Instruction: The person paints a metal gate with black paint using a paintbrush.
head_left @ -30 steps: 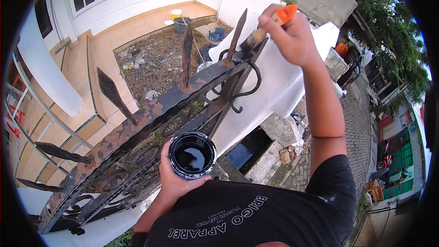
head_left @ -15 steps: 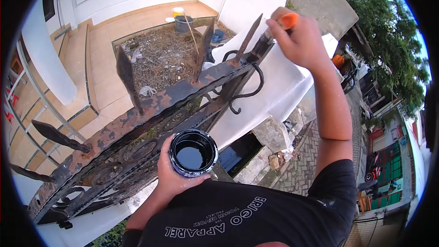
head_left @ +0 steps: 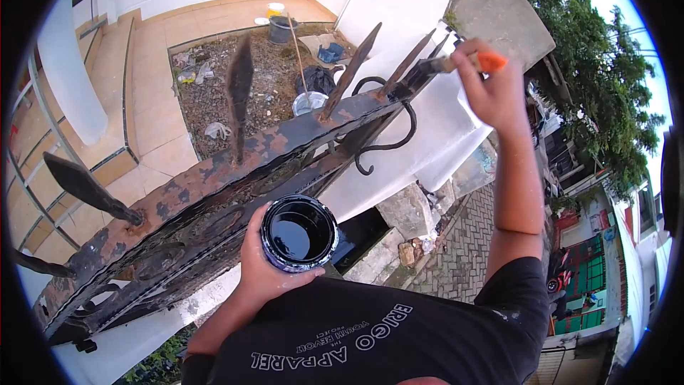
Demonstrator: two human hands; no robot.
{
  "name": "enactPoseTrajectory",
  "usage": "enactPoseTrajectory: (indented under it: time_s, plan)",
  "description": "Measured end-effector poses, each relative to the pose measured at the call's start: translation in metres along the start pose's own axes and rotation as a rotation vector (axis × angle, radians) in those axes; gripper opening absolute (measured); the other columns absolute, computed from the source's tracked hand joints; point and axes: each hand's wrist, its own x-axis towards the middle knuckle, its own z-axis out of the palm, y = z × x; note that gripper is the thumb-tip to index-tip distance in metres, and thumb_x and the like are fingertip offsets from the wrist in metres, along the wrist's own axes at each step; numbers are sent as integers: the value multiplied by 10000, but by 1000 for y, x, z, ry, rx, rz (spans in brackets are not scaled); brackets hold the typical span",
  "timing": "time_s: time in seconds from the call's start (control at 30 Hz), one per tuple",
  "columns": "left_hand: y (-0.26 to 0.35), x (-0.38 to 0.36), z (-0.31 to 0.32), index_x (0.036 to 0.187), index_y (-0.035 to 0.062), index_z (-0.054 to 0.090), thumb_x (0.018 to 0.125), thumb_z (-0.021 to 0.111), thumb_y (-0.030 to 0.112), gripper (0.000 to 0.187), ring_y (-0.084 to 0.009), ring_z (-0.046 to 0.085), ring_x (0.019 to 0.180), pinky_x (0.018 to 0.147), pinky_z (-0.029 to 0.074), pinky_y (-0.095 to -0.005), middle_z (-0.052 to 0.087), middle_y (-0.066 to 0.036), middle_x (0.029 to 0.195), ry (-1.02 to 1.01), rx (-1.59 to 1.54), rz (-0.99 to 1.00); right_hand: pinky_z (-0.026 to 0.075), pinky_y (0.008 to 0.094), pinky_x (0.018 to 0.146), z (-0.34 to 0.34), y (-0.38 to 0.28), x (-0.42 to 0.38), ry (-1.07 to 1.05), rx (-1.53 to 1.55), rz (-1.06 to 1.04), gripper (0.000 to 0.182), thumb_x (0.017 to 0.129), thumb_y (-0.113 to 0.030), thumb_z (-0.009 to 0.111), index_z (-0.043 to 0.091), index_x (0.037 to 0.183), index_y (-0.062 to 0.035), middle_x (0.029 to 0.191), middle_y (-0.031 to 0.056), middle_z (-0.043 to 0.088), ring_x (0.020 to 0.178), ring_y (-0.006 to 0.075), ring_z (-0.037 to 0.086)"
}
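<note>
The right hand [head_left: 495, 93] is closing around a paintbrush [head_left: 459, 64] with an orange handle, fingers wrapped tight, and it is pressing the dark bristles against the far end of the iron fence rail [head_left: 235, 171], right up where the last spikes [head_left: 356, 71] are standing beside the white wall [head_left: 420, 0]. The left hand [head_left: 267, 271] is cupping a paint can [head_left: 299, 234] from below, fingers curled round its side, holding it upright just in front of the rail and close to the black T-shirt [head_left: 385, 342]; the can is open and holding glossy black paint well up its walls.

Judging the progress now: the scrollwork [head_left: 385, 132] and the rail end near the brush are looking dark and evenly coated, so that end seems to be getting its colour. Along the top rail toward the left, though, rust-brown patches are showing through in blotches, and the lower ornamental rings are looking flaky too. By my reading most of the rail is waiting for a coat, with plenty of paint in the can to do it.

Beyond the fence, a gravel bed [head_left: 242, 78] is lying littered with scraps, a dark bucket [head_left: 279, 28] is standing at its far corner, and a paved lane [head_left: 463, 249] is running below on the right.
</note>
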Motion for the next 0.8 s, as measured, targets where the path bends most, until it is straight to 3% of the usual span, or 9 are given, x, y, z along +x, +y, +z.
enactPoseTrajectory:
  time_s: [0.13, 0.23, 0.3, 0.43, 0.57, 0.7, 0.8]
  plan:
    - [-1, 0, -4, 1415, -3, 263, 501, 959, 272, 1181, -278, 522, 1231, 1061, 396, -404, 503, -184, 1304, -6, 60, 36, 493, 332, 610, 32, 7, -16, 45, 91, 28, 118, 867, -169, 665, 660, 869, -51, 695, 126, 643, 611, 262, 632]
    - [-1, 1, -4, 1416, -1, 263, 501, 959, 263, 1180, -278, 521, 1232, 1064, 394, -403, 504, -185, 1302, -11, 63, 31, 497, 328, 614, 35, 1, -20, 7, 93, 8, 118, 866, -164, 665, 659, 861, -47, 692, 121, 648, 606, 258, 633]
    - [-4, 2, -4, 1415, -2, 265, 496, 961, 266, 1184, -276, 521, 1232, 1065, 393, -402, 507, -182, 1299, 0, 29, 24, 497, 321, 602, 28, -2, -21, -94, 73, 116, 113, 867, -160, 668, 661, 858, -48, 683, 112, 651, 596, 261, 632]
    - [-3, 1, -4, 1414, -2, 269, 494, 963, 272, 1185, -273, 522, 1231, 1065, 393, -400, 511, -178, 1298, -12, 52, 15, 491, 313, 574, 39, 2, -17, 106, 148, 48, 123, 864, -173, 676, 665, 844, -52, 670, 120, 642, 587, 271, 630]
    - [1, 1, -6, 1413, 0, 272, 495, 965, 265, 1181, -270, 522, 1232, 1063, 395, -396, 511, -175, 1298, -26, 19, 15, 507, 353, 603, 42, 2, -24, -29, 74, 111, 133, 872, -187, 662, 664, 852, -56, 689, 145, 647, 626, 306, 647]
    - [1, 1, -6, 1415, 2, 271, 496, 966, 260, 1180, -268, 523, 1230, 1064, 395, -395, 509, -178, 1300, -19, -6, 11, 509, 374, 617, 39, 0, -20, 71, 116, 212, 130, 876, -182, 647, 656, 846, -56, 689, 155, 641, 643, 332, 642]
    - [-1, 0, -6, 1416, 3, 271, 498, 965, 264, 1180, -266, 524, 1229, 1067, 391, -396, 507, -181, 1303, -16, -2, 14, 497, 337, 559, 45, -5, -19, 10, -30, 82, 128, 881, -153, 637, 666, 826, -40, 664, 139, 654, 585, 263, 656]
